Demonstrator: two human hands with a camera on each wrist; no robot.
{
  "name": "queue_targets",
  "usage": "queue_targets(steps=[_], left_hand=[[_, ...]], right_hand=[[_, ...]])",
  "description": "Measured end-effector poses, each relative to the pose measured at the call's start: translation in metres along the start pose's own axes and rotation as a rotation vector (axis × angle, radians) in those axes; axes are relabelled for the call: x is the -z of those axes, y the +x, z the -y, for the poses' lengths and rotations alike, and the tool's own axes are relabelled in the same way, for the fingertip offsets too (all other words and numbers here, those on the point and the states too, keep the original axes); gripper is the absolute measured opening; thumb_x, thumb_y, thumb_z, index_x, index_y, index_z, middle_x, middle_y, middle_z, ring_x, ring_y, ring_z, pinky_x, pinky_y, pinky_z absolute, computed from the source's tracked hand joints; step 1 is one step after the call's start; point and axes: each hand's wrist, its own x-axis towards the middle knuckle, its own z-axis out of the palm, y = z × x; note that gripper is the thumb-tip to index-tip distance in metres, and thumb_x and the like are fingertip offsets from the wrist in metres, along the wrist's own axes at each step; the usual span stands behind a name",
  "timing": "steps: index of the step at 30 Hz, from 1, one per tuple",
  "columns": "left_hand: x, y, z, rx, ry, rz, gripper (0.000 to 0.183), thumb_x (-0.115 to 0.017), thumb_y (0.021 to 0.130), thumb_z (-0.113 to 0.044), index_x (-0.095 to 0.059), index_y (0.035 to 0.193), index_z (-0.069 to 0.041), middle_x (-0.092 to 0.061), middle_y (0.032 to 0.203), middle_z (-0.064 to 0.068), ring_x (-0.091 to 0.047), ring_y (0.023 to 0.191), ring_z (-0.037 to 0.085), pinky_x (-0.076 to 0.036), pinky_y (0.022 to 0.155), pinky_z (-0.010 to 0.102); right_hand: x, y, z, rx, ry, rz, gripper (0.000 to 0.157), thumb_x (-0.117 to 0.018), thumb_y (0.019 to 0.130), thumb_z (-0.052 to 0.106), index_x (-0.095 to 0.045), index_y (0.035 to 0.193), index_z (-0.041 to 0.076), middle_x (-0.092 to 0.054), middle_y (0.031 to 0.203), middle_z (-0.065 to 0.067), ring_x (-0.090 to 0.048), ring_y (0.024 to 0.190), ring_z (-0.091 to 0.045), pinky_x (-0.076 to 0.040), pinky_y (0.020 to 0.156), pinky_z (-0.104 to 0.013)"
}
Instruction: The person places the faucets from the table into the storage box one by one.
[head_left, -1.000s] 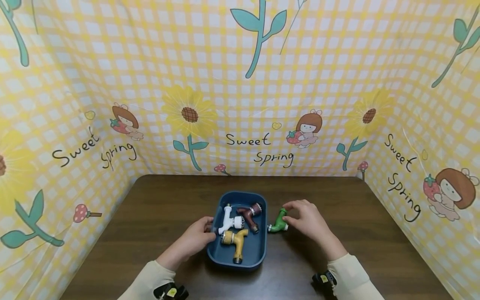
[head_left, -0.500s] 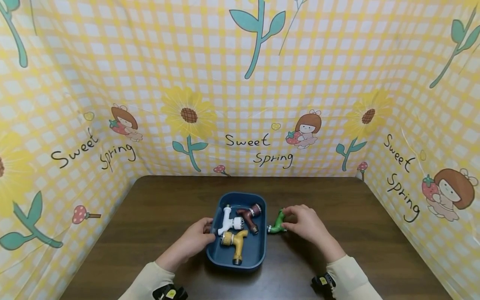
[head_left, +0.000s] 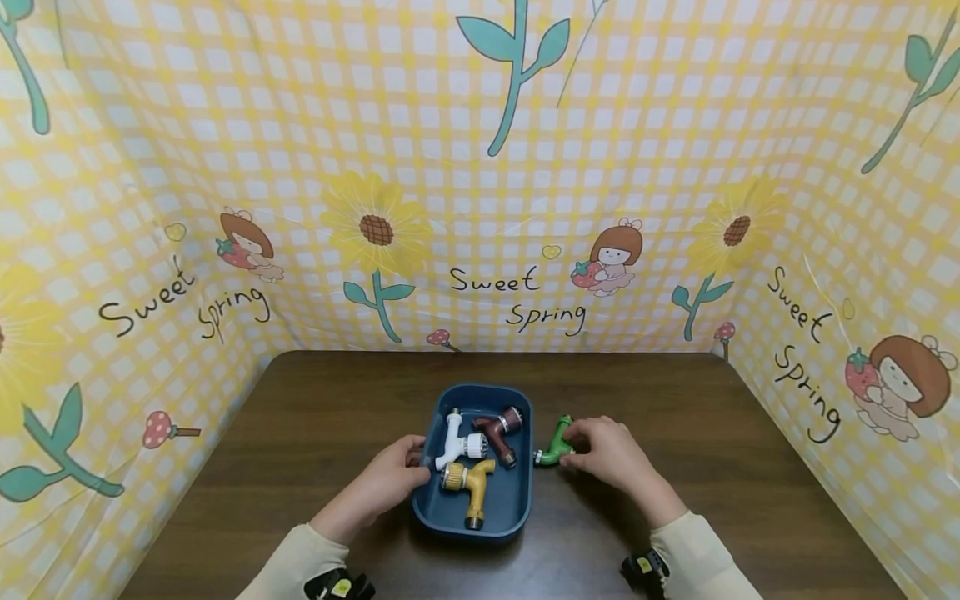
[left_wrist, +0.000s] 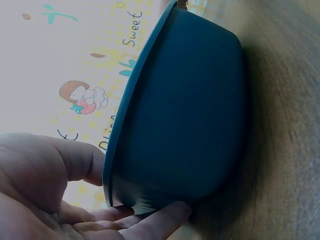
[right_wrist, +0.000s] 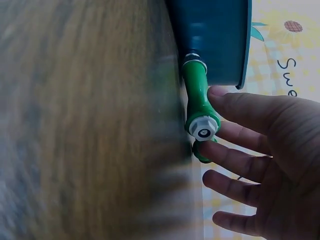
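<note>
A blue plastic basin (head_left: 513, 508) stands on the table, holding a white tap (head_left: 452, 437), a dark red tap (head_left: 500, 433) and a yellow tap (head_left: 477, 487). My left hand (head_left: 386, 475) grips its left wall; in the left wrist view the thumb is over the rim and the fingers lie along the outside. Just right of the basin a green tap (head_left: 555, 448) lies on the table, its threaded end close to the basin wall. My right hand (head_left: 611, 454) pinches it: in the right wrist view the thumb (right_wrist: 235, 102) meets one side, with fingers around the other.
The dark wooden table (head_left: 337, 392) runs back to a yellow checked cloth (head_left: 480, 192) with printed flowers, which also hangs at both sides. Black straps with small devices (head_left: 341, 586) sit at both wrists.
My right hand has shifted slightly left and nearer to me, its thumb and fingers coming closer round the green tap. The left hand and the basin stay in place.
</note>
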Motion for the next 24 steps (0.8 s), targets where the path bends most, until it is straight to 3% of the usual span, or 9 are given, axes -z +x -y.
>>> queue_targets(steps=[24], left_hand=[[-0.001, 0.0, 0.0, 0.018, 0.007, -0.022, 0.055, -0.062, 0.094, -0.006, -0.046, 0.146, 0.003, -0.065, 0.131, 0.019, -0.064, 0.113, 0.028, -0.057, 0.09, 0.047]], right_hand=[[-0.011, 0.001, -0.002, -0.021, 0.007, -0.063, 0.031, -0.091, 0.072, 0.033, -0.07, 0.094, 0.026, -0.072, 0.091, 0.014, -0.063, 0.095, -0.018, -0.044, 0.089, -0.047]])
